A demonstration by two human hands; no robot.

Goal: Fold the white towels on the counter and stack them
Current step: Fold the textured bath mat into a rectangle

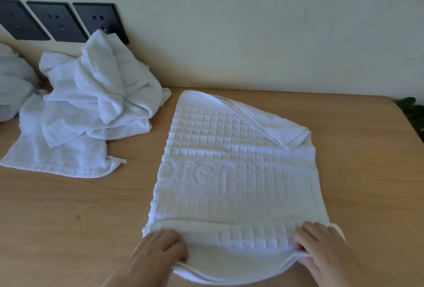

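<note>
A white waffle-pattern towel (pixel 231 172) with raised lettering lies doubled over on the wooden counter (pixel 68 218). Its far right corner is flipped back over itself. My left hand (pixel 158 250) grips the towel's near left corner, fingers curled round the edge. My right hand (pixel 321 250) pinches the near right corner, where the layered edge lifts off the counter. A heap of crumpled white towels (pixel 96 94) sits at the back left, partly on top of a flat white towel (pixel 57 158).
Three dark wall sockets (pixel 57 21) sit above the heap. More pale cloth (pixel 13 80) lies at the far left edge. The counter's right edge (pixel 410 126) curves away, with green leaves (pixel 410 107) beyond it.
</note>
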